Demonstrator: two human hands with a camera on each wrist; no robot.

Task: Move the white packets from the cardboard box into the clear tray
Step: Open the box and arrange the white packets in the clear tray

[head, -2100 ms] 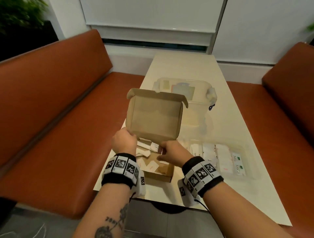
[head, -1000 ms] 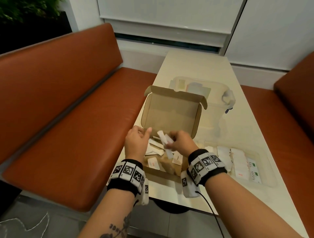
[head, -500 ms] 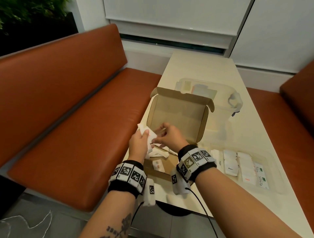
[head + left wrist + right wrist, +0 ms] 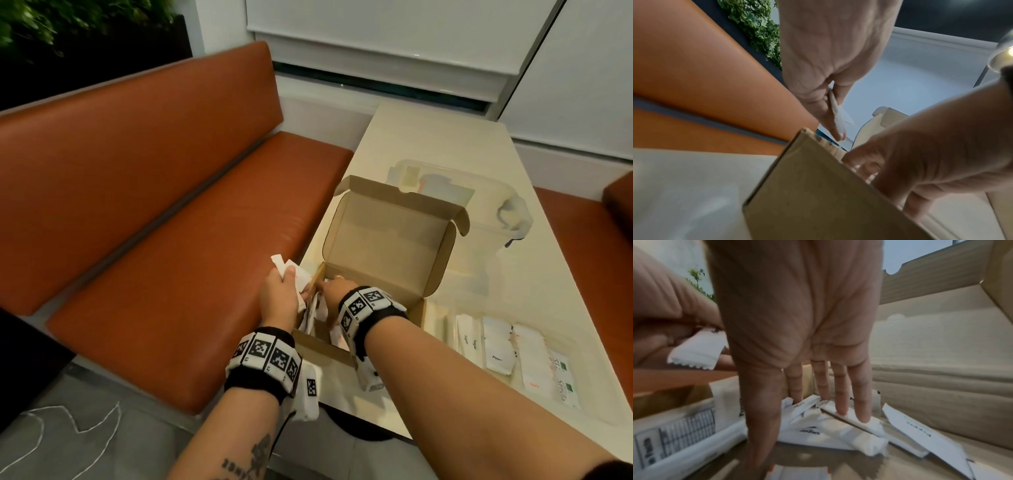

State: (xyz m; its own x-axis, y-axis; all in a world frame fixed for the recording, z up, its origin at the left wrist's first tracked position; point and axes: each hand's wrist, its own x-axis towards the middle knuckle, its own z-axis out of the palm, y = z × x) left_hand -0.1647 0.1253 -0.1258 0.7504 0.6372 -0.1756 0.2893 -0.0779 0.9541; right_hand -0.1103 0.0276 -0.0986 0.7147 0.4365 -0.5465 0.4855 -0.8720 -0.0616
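An open cardboard box stands at the table's near left, lid upright. My left hand hovers at the box's left edge, gripping a bunch of white packets; the left wrist view shows a packet pinched between thumb and fingers. My right hand reaches down inside the box, its straight fingers touching loose white packets heaped on the bottom. The clear tray lies right of the box with rows of packets in it.
A clear lidded container stands behind the box lid. Orange bench seats run along both sides of the narrow table. The table edge is close to the box's left wall.
My left hand, holding packets, has drifted left to the box's edge. My right hand has let go of its packet and gone down into the box with fingers straightened.
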